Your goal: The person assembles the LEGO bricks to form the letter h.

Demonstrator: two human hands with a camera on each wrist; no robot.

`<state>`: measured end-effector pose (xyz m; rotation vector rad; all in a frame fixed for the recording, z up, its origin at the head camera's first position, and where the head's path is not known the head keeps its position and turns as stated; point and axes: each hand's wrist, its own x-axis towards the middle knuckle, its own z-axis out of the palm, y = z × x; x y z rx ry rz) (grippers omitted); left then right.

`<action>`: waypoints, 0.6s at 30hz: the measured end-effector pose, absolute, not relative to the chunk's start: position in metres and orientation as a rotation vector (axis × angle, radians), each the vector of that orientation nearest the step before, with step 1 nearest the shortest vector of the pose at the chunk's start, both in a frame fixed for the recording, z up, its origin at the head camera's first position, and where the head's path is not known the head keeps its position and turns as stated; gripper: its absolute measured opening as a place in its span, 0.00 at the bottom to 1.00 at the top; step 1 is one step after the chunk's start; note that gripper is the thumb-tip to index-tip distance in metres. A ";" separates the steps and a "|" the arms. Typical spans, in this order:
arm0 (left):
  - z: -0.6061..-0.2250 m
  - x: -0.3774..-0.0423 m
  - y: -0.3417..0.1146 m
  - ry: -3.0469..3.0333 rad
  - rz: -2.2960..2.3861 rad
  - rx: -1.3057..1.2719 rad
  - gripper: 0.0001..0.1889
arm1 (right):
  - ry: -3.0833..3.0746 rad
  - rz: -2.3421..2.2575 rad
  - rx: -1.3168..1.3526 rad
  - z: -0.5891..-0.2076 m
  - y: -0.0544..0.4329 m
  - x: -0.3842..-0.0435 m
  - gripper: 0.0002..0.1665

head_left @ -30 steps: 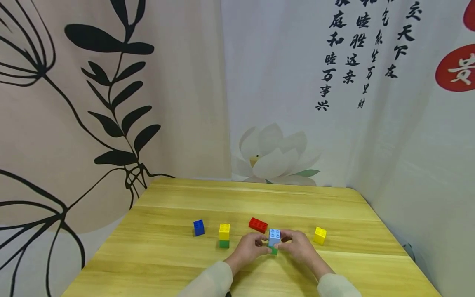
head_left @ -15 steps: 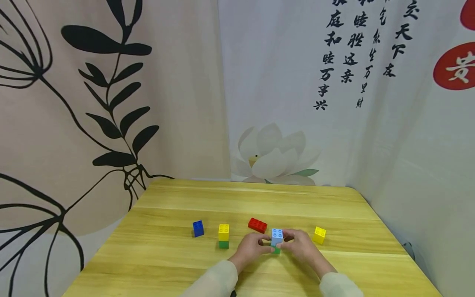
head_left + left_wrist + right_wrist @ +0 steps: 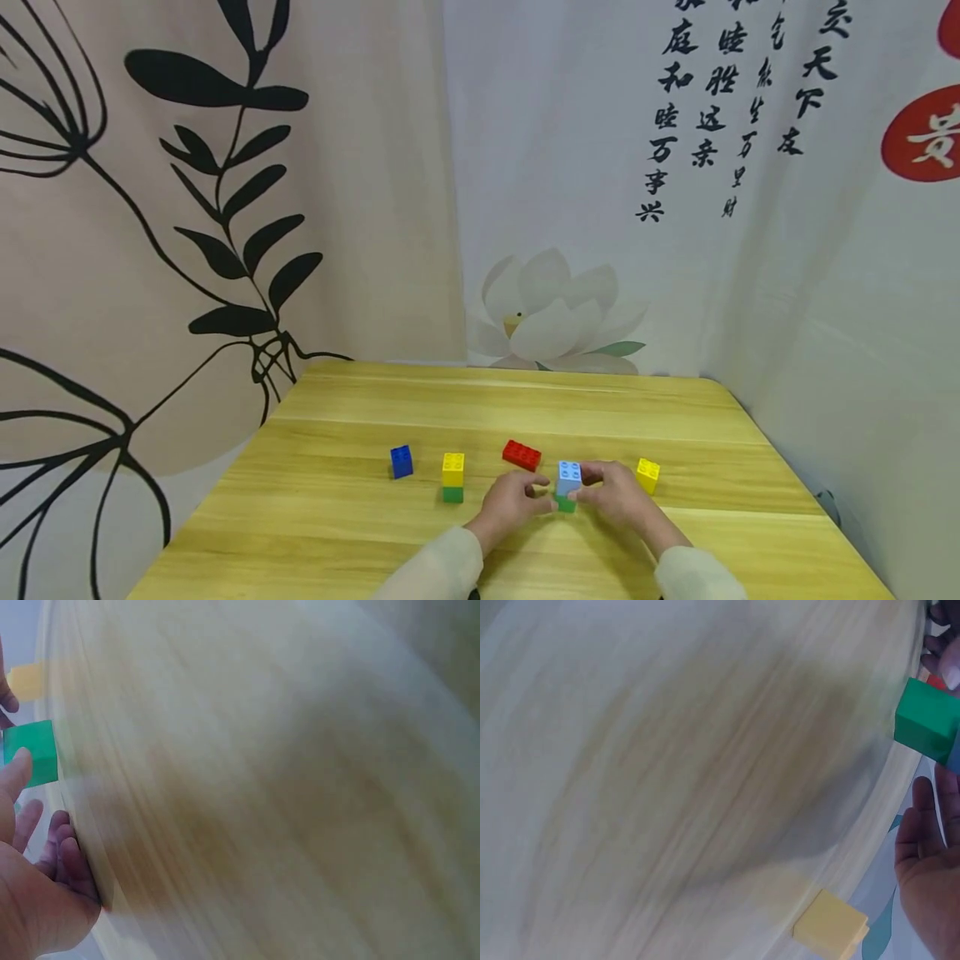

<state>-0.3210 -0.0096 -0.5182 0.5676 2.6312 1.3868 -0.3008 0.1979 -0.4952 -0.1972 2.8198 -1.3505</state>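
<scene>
Light-blue brick (image 3: 568, 475): seated on a green brick (image 3: 566, 504), studs up, between both hands at the near side; cannot tell whether lifted or resting below.
Right hand (image 3: 617, 497): pinching the light-blue brick between thumb and forefinger from the right – narrowly parted, by the brick's width.
Left hand (image 3: 510, 505): just left of the bricks, bent and parted between thumb and forefinger, gripping nothing – cannot tell whether touching the green brick.
Red brick (image 3: 521, 455): oblong, lying slanted, studs up, on the far side of the left hand.
Yellow brick (image 3: 648, 476): standing near the right hand, to the right and apart.
Yellow-and-green stack (image 3: 453, 478): upright, left of the left hand, yellow uppermost.
Blue brick (image 3: 401, 461): farthest left, slightly turned.
Table (image 3: 360, 533): wood-grained, yellowish.
Curtain (image 3: 382, 208): hung beyond, printed with black leaves, a pale flower and Chinese characters.
</scene>
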 end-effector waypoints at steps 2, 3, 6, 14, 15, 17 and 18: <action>-0.518 -0.321 -0.010 2.629 1.384 0.567 0.20 | 2.834 -1.351 -0.170 -0.494 0.198 -0.300 0.24; -0.517 -0.321 -0.011 2.626 1.388 0.572 0.20 | 2.837 -1.359 -0.160 -0.493 0.198 -0.299 0.24; -0.515 -0.320 -0.012 2.605 1.420 0.589 0.21 | 2.839 -1.381 -0.152 -0.494 0.197 -0.299 0.24; -0.499 -0.320 -0.020 2.504 1.561 0.627 0.23 | 2.861 -1.434 -0.135 -0.501 0.191 -0.298 0.28; -0.496 -0.320 -0.021 2.504 1.565 0.632 0.23 | 2.866 -1.433 -0.134 -0.502 0.191 -0.298 0.29; -0.487 -0.321 -0.023 2.495 1.581 0.634 0.22 | 2.867 -1.422 -0.124 -0.502 0.191 -0.298 0.33; -0.482 -0.321 -0.024 2.497 1.583 0.640 0.21 | 2.864 -1.410 -0.113 -0.502 0.192 -0.297 0.35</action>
